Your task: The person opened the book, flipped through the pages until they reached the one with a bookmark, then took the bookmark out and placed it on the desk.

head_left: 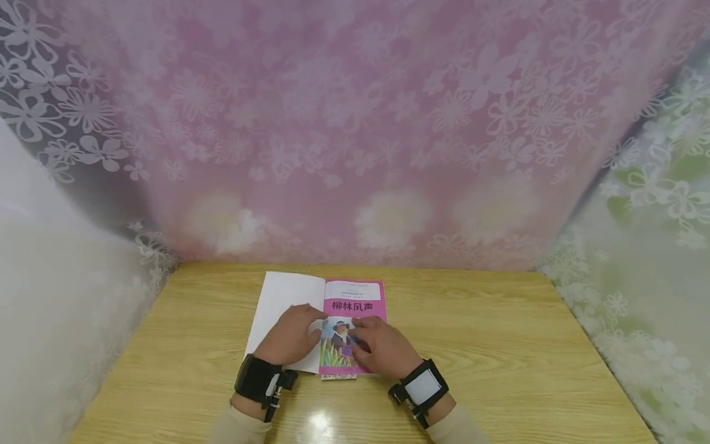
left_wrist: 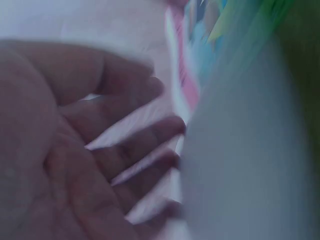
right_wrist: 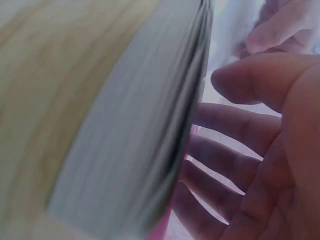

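A book lies open on the wooden table, with a blank white page [head_left: 285,302] on its left side and a pink page [head_left: 355,302] with large dark characters and an animal picture on its right. My left hand [head_left: 291,333] rests over the white page, fingertips right at the fold. Over the picture's right side lies my right hand [head_left: 385,348], fingers pointing inward. In the left wrist view, the left hand's fingers [left_wrist: 140,142] are spread and nearly straight beside a blurred pale sheet [left_wrist: 245,150]. The right wrist view shows the book's thick page edges [right_wrist: 125,115] next to loosely extended fingers [right_wrist: 230,125].
The wooden table [head_left: 488,333] spreads out around the book. A pink flowered curtain [head_left: 344,123] hangs behind it, with pale flowered cloth [head_left: 660,246] at the right side. A narrow patterned strip [head_left: 338,377] shows under the book's near edge.
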Tool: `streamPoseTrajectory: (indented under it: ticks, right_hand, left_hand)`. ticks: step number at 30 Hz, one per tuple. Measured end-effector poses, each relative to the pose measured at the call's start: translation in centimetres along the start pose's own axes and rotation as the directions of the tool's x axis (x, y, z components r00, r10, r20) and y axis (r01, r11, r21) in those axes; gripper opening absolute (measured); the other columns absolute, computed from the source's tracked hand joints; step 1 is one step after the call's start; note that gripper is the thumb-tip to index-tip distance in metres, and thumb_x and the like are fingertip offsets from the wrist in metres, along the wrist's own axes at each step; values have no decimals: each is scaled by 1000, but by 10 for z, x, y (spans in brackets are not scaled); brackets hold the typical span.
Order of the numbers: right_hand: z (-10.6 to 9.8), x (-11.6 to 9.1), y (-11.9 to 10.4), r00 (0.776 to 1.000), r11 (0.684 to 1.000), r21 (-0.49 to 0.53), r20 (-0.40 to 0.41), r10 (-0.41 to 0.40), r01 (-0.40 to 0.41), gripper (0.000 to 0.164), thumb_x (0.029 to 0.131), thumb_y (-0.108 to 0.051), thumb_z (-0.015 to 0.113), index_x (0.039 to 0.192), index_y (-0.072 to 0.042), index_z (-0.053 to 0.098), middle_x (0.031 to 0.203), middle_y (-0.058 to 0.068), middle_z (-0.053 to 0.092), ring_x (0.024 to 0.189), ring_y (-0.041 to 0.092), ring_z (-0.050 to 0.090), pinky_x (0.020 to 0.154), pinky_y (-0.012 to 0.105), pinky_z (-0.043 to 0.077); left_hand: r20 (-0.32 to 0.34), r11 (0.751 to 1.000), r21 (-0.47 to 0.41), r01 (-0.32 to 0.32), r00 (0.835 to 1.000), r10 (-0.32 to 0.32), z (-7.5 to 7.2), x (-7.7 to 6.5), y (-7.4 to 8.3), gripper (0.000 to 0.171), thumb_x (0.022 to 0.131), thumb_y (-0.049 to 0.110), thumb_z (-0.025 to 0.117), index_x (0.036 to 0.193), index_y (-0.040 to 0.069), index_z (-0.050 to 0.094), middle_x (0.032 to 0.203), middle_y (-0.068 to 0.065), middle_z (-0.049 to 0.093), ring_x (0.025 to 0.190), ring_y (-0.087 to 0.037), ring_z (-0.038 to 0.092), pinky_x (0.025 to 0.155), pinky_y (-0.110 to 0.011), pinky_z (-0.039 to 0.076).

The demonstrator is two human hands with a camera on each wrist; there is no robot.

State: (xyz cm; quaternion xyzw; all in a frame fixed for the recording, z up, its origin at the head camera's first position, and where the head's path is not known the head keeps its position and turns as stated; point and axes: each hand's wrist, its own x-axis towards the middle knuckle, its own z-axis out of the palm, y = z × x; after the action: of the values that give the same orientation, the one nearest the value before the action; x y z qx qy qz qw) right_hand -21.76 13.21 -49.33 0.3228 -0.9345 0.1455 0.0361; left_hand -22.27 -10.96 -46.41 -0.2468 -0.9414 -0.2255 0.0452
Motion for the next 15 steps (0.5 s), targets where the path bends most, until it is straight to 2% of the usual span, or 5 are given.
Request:
streamPoseTrajectory:
  ticks: [3, 7, 11, 15]
  right_hand:
    - [3, -1, -1, 1000, 1000, 3, -20, -21, 21, 37, 93, -33, 61, 124, -13, 67, 135, 7, 54, 125, 22, 48, 101, 37, 39]
    - [4, -1, -2, 999, 999, 19, -21, -28, 29, 38, 93, -32, 59, 125, -12, 66, 137, 7, 52, 126, 23, 47, 102, 37, 38]
    - [1, 0, 1, 1000, 999, 27, 5, -26, 26, 38, 94, -33, 58, 125, -11, 66, 136, 8, 53, 126, 23, 47, 101, 38, 39]
    - [-3, 2, 9, 999, 1000, 14, -28, -17, 17, 30, 93, -28, 58, 118, -14, 67, 125, 1, 59, 117, 16, 53, 95, 32, 44]
  left_hand:
    - [34, 998, -28, 55, 998, -54, 10, -3, 6, 41, 89, 28, 67, 122, 5, 64, 118, -10, 58, 113, -31, 52, 95, -46, 40]
    - [41, 994, 46, 97, 994, -99, 16, -3, 13, 51, 86, 40, 68, 123, 4, 64, 125, -15, 53, 123, -37, 43, 98, -58, 30]
    - [55, 991, 122, 52, 997, -59, 26, 3, 26, 52, 88, 39, 64, 126, 4, 62, 132, -15, 50, 134, -39, 32, 105, -62, 16]
    - [56, 989, 149, -6, 998, -3, 43, 8, 42, 55, 89, 42, 60, 131, 8, 58, 130, -11, 53, 128, -34, 40, 102, -65, 19]
